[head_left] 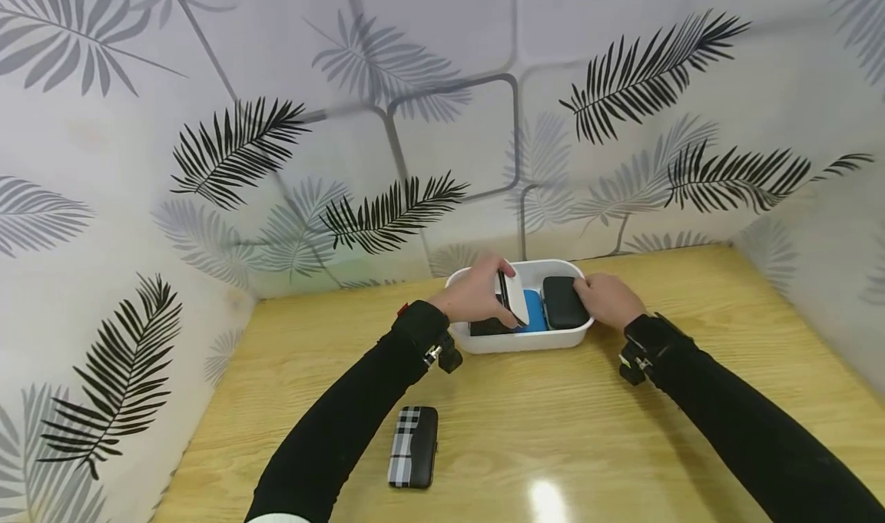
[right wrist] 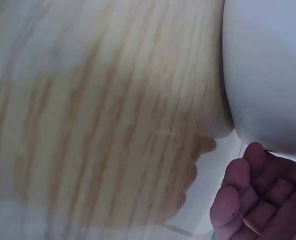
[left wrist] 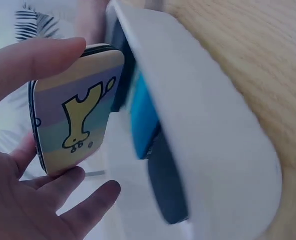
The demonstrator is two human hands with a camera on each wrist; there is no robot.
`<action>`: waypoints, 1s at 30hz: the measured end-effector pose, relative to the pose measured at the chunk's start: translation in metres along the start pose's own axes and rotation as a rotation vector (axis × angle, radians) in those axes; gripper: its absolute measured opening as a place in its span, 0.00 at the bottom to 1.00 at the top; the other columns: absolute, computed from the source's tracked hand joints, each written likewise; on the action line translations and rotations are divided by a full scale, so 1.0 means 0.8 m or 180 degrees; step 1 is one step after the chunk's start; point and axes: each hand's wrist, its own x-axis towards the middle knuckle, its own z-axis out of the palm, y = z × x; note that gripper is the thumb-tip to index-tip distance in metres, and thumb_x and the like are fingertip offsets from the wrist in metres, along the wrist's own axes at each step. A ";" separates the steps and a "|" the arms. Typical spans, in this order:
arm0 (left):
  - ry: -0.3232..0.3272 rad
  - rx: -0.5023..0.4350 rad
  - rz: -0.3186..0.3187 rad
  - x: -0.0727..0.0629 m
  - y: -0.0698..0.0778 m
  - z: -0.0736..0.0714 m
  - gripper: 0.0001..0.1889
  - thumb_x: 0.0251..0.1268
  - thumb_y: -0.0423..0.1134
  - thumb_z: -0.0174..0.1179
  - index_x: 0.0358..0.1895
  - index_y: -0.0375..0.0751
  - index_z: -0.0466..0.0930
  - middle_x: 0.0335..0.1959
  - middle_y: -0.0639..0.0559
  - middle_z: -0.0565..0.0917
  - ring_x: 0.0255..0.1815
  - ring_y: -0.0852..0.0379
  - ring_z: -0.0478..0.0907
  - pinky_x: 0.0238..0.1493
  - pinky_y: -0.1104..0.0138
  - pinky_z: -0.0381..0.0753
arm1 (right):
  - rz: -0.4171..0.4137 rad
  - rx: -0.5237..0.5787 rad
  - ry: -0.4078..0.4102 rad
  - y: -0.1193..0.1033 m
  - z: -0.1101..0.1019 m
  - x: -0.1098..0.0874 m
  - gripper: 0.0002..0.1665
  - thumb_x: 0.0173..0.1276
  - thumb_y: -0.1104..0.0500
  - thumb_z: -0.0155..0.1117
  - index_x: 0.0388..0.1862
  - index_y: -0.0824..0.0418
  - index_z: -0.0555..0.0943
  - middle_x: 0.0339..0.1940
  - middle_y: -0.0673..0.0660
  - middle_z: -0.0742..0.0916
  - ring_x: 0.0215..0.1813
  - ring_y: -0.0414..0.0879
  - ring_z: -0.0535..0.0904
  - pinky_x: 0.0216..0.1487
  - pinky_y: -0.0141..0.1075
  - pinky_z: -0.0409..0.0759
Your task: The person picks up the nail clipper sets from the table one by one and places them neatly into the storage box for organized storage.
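My left hand point(head_left: 473, 292) holds a small flat case point(left wrist: 77, 110) by its edges, thumb on one side and fingers on the other. The case has pastel stripes and a yellow cartoon figure on one face; its other face looks white from the head view. It is tilted over a white oval tub point(head_left: 525, 342). Inside the tub lie a blue case point(head_left: 534, 313), a black case point(head_left: 565, 304) on the right, and a dark case point(head_left: 489, 327) partly hidden beneath my left hand. My right hand point(head_left: 611, 300) grips the tub's right rim, fingertips close beside the black case.
A black case with a plaid strip point(head_left: 413, 446) lies on the wooden table point(head_left: 553, 423), in front of the tub and near my left forearm. Leaf-patterned wall covering point(head_left: 456, 139) rises behind the table and along its sides.
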 end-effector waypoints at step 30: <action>-0.0671 0.0694 -0.0094 0.017 -0.020 0.010 0.26 0.58 0.36 0.73 0.59 0.47 0.73 0.63 0.49 0.76 0.53 0.53 0.70 0.52 0.66 0.70 | 0.0089 0.0024 0.0067 0.003 0.005 0.002 0.28 0.80 0.47 0.35 0.29 0.60 0.76 0.26 0.57 0.78 0.31 0.51 0.75 0.32 0.39 0.67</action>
